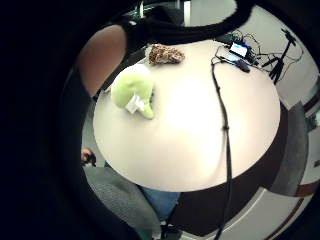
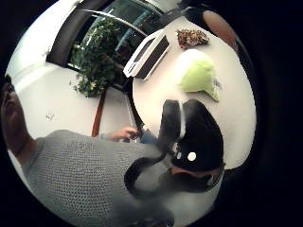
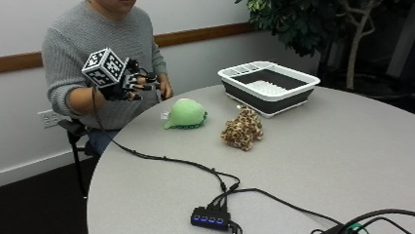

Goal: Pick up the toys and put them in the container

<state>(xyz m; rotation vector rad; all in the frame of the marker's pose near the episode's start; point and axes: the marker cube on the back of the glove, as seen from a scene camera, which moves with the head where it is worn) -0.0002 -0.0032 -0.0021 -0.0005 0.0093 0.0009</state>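
Outside view shows the gloved right hand (image 3: 126, 85) raised above the desk (image 3: 337, 156) edge, its grip loosely curled and empty, so the pickup has yet to start: next, reach down to the green plush toy (image 3: 185, 113) lying near the spotted toy (image 3: 243, 129) and container (image 3: 269, 87).

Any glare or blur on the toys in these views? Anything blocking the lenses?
Little finger side palm view: glare washes out the table; green plush lit but soft, spotted plush visible. Thumb side palm view: the glove's black strap fills the centre; green plush overexposed on top. Outside view: even light, both toys and the container sharp.
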